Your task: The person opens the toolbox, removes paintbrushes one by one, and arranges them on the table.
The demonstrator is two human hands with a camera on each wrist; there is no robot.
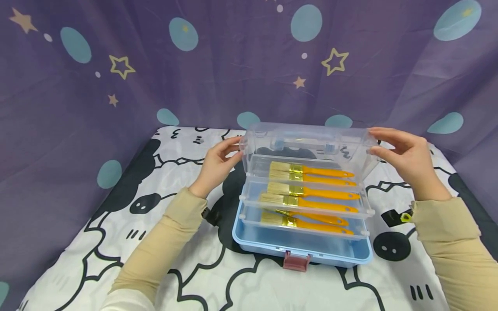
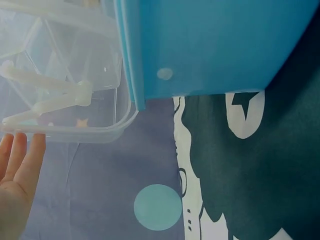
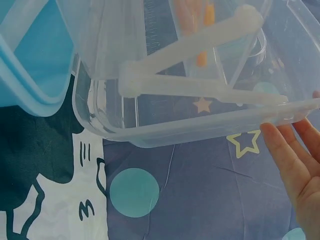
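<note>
A light-blue storage box [image 1: 256,242] stands on the cloth, its clear lid [image 1: 307,131] raised at the back. My left hand [image 1: 218,167] pinches the lid's left edge between thumb and fingers. At the opposite end, the right hand [image 1: 410,162] grips the right edge the same way. Clear tiered trays [image 1: 311,209] fan out above the base and hold several paintbrushes [image 1: 330,194] with yellow-orange handles and pale bristles pointing left. Plastic hinge arms [image 3: 195,50] join trays and lid in the right wrist view. A brownish-pink latch [image 1: 296,261] hangs at the front.
Beneath the box lies a black-and-white patterned cloth [image 1: 202,259]. A purple curtain [image 1: 233,77] with stars and ovals rises behind. Small dark devices sit at the left wrist [image 1: 211,216] and right wrist [image 1: 394,217].
</note>
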